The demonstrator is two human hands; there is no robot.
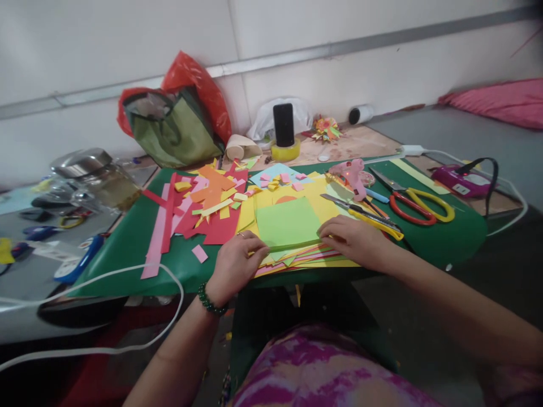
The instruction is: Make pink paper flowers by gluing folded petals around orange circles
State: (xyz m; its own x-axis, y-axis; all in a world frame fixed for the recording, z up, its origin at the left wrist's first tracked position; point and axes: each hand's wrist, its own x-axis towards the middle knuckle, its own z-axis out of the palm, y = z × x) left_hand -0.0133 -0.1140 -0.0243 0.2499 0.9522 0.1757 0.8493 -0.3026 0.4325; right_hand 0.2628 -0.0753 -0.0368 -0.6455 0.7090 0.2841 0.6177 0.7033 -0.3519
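Observation:
A light green paper square [287, 224] lies on top of a stack of yellow, pink and orange sheets [314, 260] at the near edge of a green cutting mat [127, 249]. My left hand [234, 264] presses the square's near left corner with its fingertips; a green bead bracelet [208, 302] circles the wrist. My right hand [353, 239] pinches the square's near right corner. The near edge of the green paper looks folded up between both hands.
Red, pink and orange paper strips [190, 215] litter the mat's left. A yellow box cutter [365, 215], pink glue gun [352, 176] and red-and-yellow scissors [418, 203] lie to the right. A phone [283, 124] stands on a tape roll behind. A white cable [127, 277] crosses the left.

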